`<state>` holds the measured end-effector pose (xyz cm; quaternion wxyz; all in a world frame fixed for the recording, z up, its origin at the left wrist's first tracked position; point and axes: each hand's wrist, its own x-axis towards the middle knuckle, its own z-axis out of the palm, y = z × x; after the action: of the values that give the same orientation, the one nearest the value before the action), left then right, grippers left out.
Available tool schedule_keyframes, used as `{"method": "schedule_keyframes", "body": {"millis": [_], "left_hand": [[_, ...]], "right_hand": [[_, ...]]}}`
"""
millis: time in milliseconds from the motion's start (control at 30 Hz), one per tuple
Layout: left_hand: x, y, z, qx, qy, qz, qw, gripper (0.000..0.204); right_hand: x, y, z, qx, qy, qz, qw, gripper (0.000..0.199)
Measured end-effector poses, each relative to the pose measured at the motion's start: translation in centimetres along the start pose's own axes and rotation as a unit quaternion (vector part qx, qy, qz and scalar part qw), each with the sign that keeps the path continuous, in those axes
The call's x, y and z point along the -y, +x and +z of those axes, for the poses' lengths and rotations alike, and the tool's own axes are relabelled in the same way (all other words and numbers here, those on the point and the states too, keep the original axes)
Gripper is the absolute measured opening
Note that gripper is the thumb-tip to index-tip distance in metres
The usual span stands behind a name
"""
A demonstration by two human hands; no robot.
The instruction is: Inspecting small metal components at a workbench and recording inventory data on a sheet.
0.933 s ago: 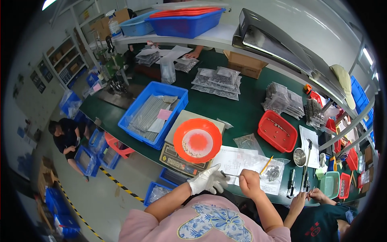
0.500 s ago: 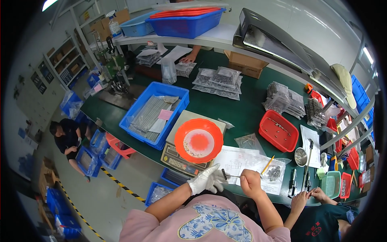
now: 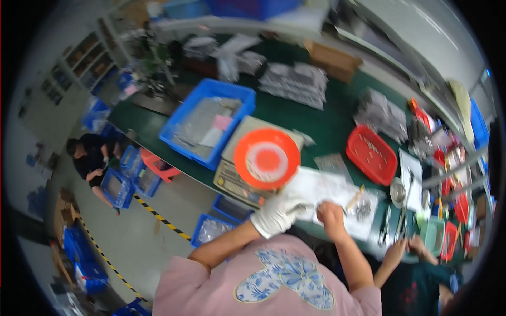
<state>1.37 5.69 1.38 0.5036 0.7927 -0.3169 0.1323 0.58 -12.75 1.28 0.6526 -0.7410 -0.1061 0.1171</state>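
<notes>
Left hand (image 3: pixel 278 213), in a white glove: forearm rising from the lower edge, fingers curled over the near edge of the white paper sheet (image 3: pixel 328 190); whether it pinches anything cannot be told through the blur. Right hand (image 3: pixel 331 213), bare: closed in a loose fist just beside the left, resting on the same sheet, contents not discernible. Surroundings: round orange dish (image 3: pixel 267 158) on a beige scale (image 3: pixel 240 174) just beyond the left hand; small dark parts (image 3: pixel 362 209) on the sheet to the right; red tray (image 3: pixel 371 155) farther right; blue crate (image 3: pixel 206 122) to the left, all on the green table (image 3: pixel 295 113).
</notes>
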Motion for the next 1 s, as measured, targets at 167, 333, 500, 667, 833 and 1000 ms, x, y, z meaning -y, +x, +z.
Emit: {"method": "schedule_keyframes", "body": {"millis": [167, 333, 500, 667, 833, 1000], "left_hand": [[-2.8, 1.6, -2.8, 0.002, -0.387, -0.362, 0.848, 0.037], [-1.2, 2.8, -2.3, 0.110, -0.547, -0.461, 0.690, 0.039], [-1.6, 1.9, -1.0, 0.031, -0.129, -0.154, 0.979, 0.021], [-1.1, -0.6, -0.1, -0.061, -0.192, -0.227, 0.953, 0.028], [-1.2, 0.0, -0.2, 0.081, -0.472, -0.412, 0.775, 0.031], [0.6, -0.6, 1.3, -0.048, -0.086, -0.005, 0.995, 0.028]], "right_hand": [[2.4, 2.3, 0.6, -0.003, 0.043, -0.077, 0.996, 0.028], [2.6, 2.5, -1.2, 0.002, -0.119, -0.153, 0.981, 0.021], [1.8, 1.9, -0.4, 0.009, 0.033, -0.044, 0.998, 0.025], [0.0, 0.7, 0.0, -0.006, 0.052, 0.020, 0.998, 0.031], [-0.9, 0.9, -1.2, -0.015, -0.140, -0.117, 0.983, 0.030], [-0.4, 2.0, -0.5, 0.029, 0.132, -0.021, 0.991, 0.030]]}}
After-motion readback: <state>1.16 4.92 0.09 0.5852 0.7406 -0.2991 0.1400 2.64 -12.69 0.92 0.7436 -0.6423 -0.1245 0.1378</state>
